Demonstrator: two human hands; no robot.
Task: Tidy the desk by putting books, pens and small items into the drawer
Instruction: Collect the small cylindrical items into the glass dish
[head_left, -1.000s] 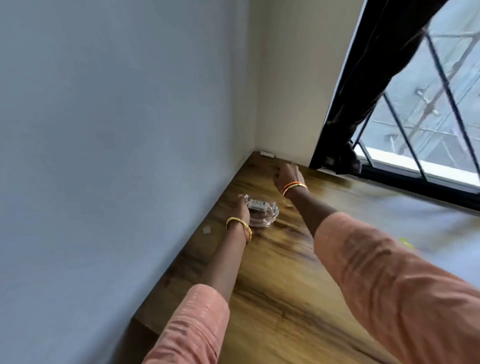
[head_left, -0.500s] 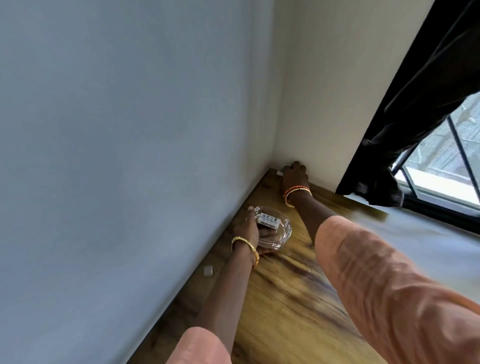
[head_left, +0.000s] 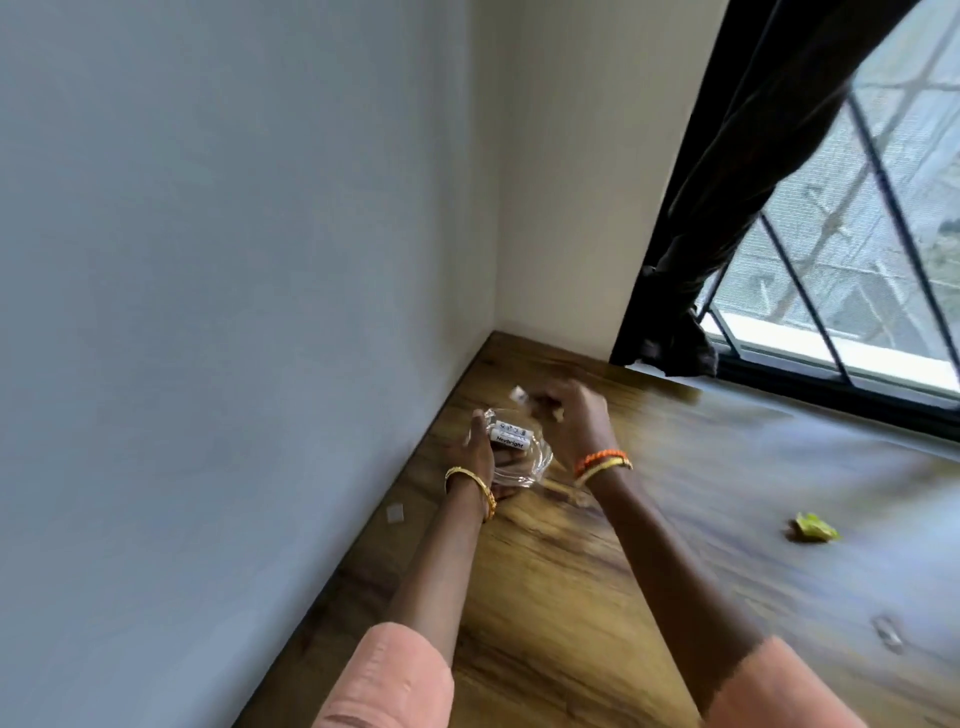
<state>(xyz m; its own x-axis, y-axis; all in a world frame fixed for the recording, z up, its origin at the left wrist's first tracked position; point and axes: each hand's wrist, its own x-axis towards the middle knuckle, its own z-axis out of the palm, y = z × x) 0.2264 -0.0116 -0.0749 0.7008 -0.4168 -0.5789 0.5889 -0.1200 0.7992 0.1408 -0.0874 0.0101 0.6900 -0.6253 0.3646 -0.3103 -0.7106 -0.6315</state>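
While the left hand (head_left: 480, 452) cradles a clear glass dish (head_left: 519, 457) just above the tabletop (head_left: 597, 597) near the wall corner, I note its fingers curled under and round the rim, with two white batteries (head_left: 510, 438) lying inside. My right hand (head_left: 571, 415) hovers just over the dish, fingers pinched on a small white item (head_left: 518, 395), blurred, which I cannot identify. No drawer is in view. Risk, in my judgement: the dish is smooth and held from one side, so a careless drop of the item could tip it and spill the batteries. A crumpled green scrap (head_left: 813, 527) and a small pale piece (head_left: 395, 513) by the wall lie well apart and could be overlooked.
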